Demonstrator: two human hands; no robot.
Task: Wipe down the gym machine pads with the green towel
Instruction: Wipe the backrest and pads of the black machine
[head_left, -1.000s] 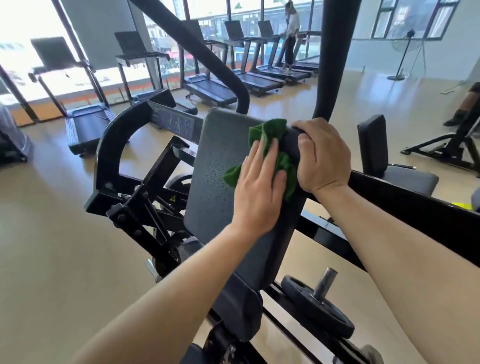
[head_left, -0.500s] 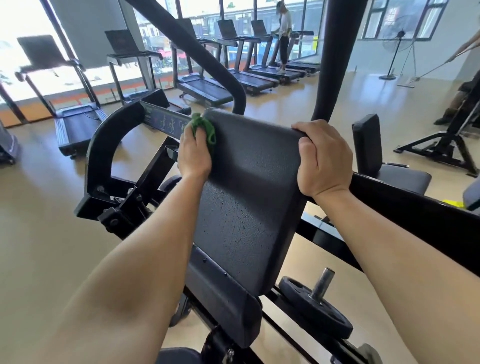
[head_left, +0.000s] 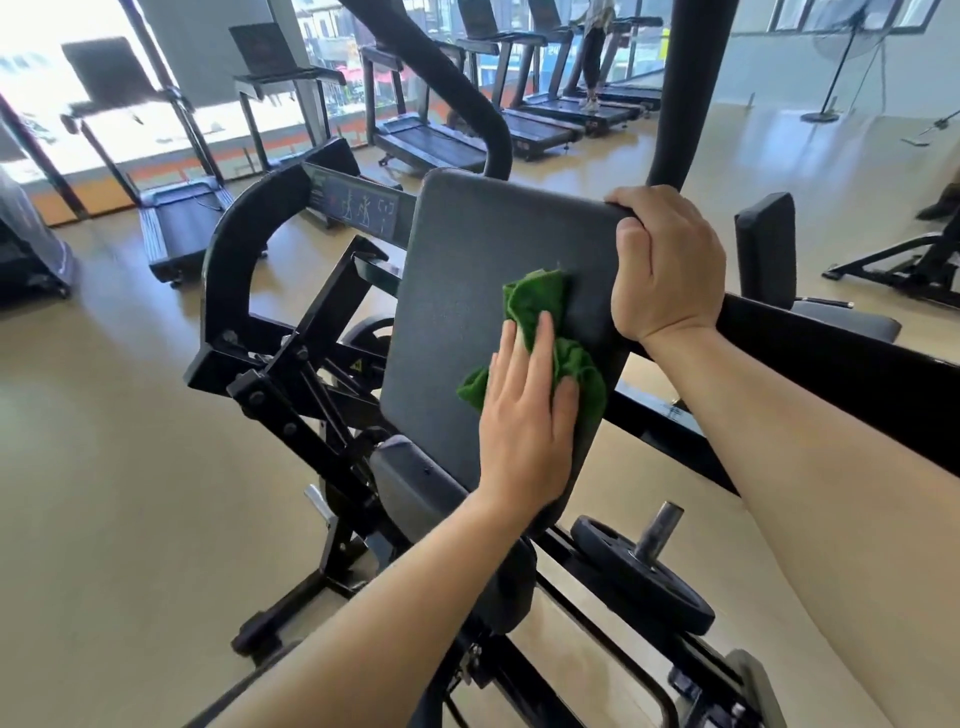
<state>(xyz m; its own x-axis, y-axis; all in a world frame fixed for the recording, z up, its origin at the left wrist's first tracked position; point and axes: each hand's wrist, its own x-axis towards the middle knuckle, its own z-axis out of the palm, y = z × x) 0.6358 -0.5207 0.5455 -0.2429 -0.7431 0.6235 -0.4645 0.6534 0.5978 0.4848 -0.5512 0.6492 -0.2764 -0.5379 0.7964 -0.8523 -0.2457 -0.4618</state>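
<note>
A dark grey back pad (head_left: 467, 291) stands tilted on a black gym machine in the middle of the view. My left hand (head_left: 527, 421) lies flat on the pad's lower right part and presses the crumpled green towel (head_left: 540, 322) against it; the towel sticks out above and to the right of the fingers. My right hand (head_left: 665, 265) grips the pad's upper right corner, fingers curled over the top edge. A smaller dark pad (head_left: 410, 483) sits just below the back pad.
The machine's black frame (head_left: 291, 364) spreads left and below. A weight plate on a peg (head_left: 644, 577) sits low right. Another padded seat (head_left: 769, 260) stands at right. Treadmills (head_left: 431, 140) line the windows, with a person on one far back. A fan stand (head_left: 831, 67) is far right.
My left hand has swept the towel from the pad's upper left corner down and right to its lower right part. My right hand kept its grip on the corner.
</note>
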